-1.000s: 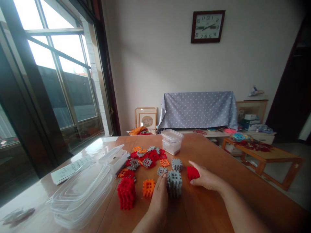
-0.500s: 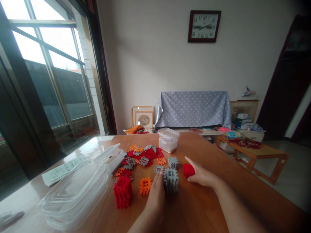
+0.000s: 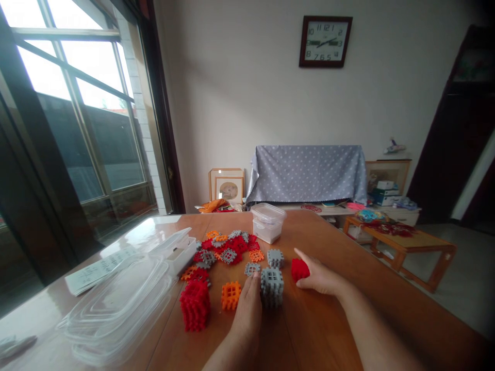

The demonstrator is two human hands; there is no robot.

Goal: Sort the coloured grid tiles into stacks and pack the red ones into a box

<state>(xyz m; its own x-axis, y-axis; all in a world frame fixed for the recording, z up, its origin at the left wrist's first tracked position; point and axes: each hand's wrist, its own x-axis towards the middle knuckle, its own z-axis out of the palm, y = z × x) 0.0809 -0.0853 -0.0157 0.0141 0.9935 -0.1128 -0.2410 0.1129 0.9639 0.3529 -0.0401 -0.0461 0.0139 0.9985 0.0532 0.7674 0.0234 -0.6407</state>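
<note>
My left hand point(image 3: 249, 305) rests on edge on the table, fingers stretched out flat against the left side of a tall grey stack of square notched building pieces point(image 3: 272, 288). To its left stand a small orange stack point(image 3: 231, 296) and a tall red stack point(image 3: 194, 306). My right hand point(image 3: 320, 277) has its thumb and fingers round a small red stack of pieces point(image 3: 299, 271), one finger pointing forward. Between the hands, behind the tall grey stack, sits a smaller grey stack point(image 3: 275, 258). A single grey piece point(image 3: 252, 269) lies just beyond my left fingertips.
Loose red, orange and grey pieces point(image 3: 228, 256) are heaped further back. A lidded clear box point(image 3: 268, 226) stands behind them. Clear plastic lids point(image 3: 119, 309), an open clear container point(image 3: 181, 260) and a printed sheet point(image 3: 101, 269) cover the table's left side. A low wooden table point(image 3: 406, 246) is beyond, right.
</note>
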